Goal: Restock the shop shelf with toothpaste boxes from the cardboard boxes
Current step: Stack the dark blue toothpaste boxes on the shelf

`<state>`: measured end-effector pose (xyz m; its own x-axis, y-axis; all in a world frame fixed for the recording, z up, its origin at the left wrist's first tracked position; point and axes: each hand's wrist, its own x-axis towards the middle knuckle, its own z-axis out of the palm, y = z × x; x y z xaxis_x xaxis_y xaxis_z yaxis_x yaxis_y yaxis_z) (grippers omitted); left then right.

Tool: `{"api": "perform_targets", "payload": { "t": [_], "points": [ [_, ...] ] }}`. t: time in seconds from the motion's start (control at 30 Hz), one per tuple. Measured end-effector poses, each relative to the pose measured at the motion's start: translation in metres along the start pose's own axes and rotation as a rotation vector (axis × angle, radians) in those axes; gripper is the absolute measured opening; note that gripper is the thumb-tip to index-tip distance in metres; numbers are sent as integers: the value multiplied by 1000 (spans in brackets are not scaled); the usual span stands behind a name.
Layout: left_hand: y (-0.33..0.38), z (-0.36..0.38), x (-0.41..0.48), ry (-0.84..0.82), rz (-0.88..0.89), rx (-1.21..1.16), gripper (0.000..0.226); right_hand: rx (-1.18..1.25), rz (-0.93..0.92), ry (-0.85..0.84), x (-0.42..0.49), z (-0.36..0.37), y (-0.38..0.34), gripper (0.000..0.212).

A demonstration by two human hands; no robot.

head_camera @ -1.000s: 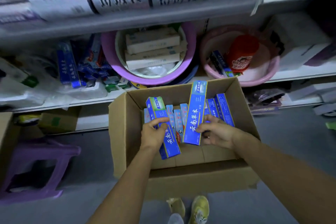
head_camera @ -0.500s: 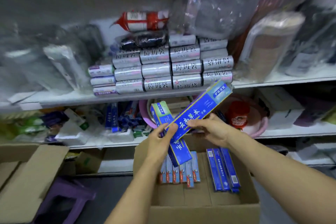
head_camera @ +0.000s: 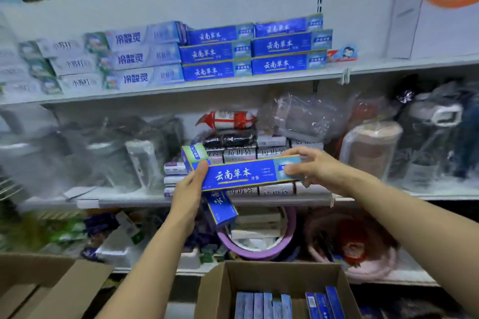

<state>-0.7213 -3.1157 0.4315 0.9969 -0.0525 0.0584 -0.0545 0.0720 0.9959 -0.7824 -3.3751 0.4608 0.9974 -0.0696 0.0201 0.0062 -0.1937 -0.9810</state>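
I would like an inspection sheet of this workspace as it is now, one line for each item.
Surface: top shelf carries blue toothpaste boxes in two stacks.
Job's things: level box and tilted box in the hands; cardboard box below holds more.
Clutter: bag rolls on the middle shelf; purple basin lower.
Grips: left hand holds the tilted box; right hand pinches the level box.
Cables: nothing seen.
Surroundings: second carton at lower left.
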Motion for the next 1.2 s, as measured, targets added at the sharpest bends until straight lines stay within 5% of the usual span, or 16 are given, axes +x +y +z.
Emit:
{"api": "perform_targets", "payload": {
  "t": [0.3, 0.57, 0.73, 0.87, 0.97, 1.2],
  "points": [
    [67, 0, 16, -21, 81, -5, 41, -578, -242, -150, 14, -11, -86, 45],
    [134, -8, 58, -5, 119, -84, 44, -1005, -657, 222, 44, -8, -129, 53],
    [179, -6, 91, 23, 149, -158, 41, -909, -798, 297, 86, -14, -159, 53],
    [198, -8, 120, 48, 164, -227, 14, -909, -824, 439, 124, -22, -193, 47],
    [200, -15, 147, 49, 238, -175, 31, -982, -797, 525, 159, -31, -218, 44],
    [198, -15, 192, -1, 237, -228, 32, -1195, -626, 556, 220, -35, -247, 54]
  ]
}}
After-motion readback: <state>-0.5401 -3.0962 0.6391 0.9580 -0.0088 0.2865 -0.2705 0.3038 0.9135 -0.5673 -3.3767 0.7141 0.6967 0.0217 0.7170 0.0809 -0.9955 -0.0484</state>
